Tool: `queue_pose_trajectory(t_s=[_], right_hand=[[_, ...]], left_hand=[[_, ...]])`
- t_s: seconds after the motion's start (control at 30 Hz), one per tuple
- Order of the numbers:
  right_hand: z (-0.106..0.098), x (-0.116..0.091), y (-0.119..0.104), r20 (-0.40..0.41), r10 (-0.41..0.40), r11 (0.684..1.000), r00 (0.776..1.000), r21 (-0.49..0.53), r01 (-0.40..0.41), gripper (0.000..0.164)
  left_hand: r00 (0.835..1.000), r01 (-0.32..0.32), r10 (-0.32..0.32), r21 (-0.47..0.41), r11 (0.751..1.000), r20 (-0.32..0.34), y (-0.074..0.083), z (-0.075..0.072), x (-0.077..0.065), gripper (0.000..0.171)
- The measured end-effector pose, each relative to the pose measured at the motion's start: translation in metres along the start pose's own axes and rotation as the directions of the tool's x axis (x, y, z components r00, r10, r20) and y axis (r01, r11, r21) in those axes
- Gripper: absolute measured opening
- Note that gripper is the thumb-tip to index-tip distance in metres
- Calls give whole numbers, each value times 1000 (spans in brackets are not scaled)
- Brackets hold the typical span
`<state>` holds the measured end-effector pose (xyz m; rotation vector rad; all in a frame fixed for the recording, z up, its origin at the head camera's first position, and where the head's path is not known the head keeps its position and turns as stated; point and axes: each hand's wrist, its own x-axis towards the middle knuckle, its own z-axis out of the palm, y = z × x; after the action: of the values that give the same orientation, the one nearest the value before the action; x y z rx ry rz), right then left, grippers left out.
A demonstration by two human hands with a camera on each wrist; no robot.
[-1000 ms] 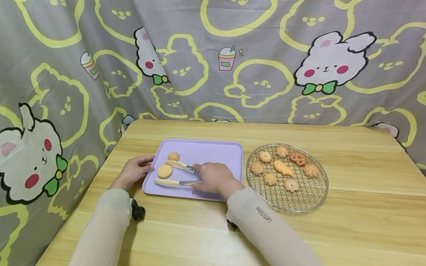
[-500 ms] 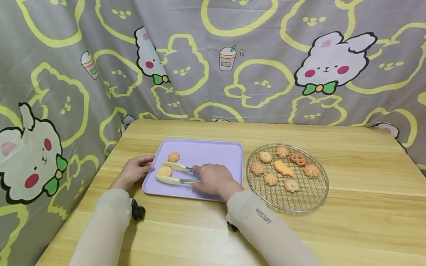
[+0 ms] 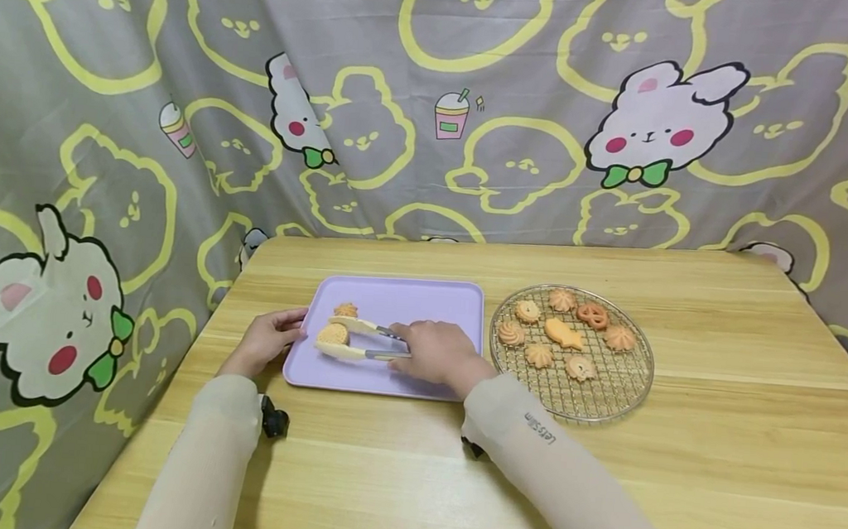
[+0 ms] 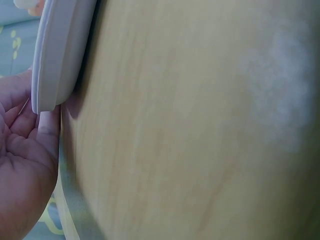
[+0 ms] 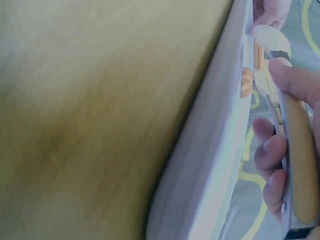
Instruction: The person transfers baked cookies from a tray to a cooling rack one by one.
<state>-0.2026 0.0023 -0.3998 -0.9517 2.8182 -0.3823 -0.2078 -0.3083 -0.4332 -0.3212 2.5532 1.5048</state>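
Note:
My right hand [image 3: 438, 350] holds a pair of tongs [image 3: 387, 355] with cream tips and metal arms, its fingers wrapped round the handle [image 5: 302, 160] in the right wrist view. The tips lie on either side of a round biscuit [image 3: 332, 334], which looks tilted; whether it touches the tray is unclear. Just behind it is a flower-shaped cookie [image 3: 346, 310], partly hidden by the upper tip. Both are over the left part of a purple tray [image 3: 421, 302]. My left hand [image 3: 266, 342] grips the tray's left edge, with fingers [image 4: 47, 132] reaching under the rim in the left wrist view.
A round wire rack [image 3: 612, 387] stands to the right of the tray, close to its edge. On it lie several cookies, among them a pretzel [image 3: 593, 315] and a fish-shaped one [image 3: 564, 334]. A patterned curtain [image 3: 527, 98] hangs behind the wooden table [image 3: 723, 454].
The tongs closed in on the round biscuit, which went from lying flat to tilted between the tips. Right hand and tongs then shifted slightly right. My left hand stayed on the tray.

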Motion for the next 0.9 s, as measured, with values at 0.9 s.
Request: queue_pose_trajectory(t_s=[0.9], right_hand=[[-27, -40, 39, -61, -20, 1000, 998, 12, 21, 64]], left_hand=[[999, 43, -43, 20, 999, 3, 2, 0, -1, 48]])
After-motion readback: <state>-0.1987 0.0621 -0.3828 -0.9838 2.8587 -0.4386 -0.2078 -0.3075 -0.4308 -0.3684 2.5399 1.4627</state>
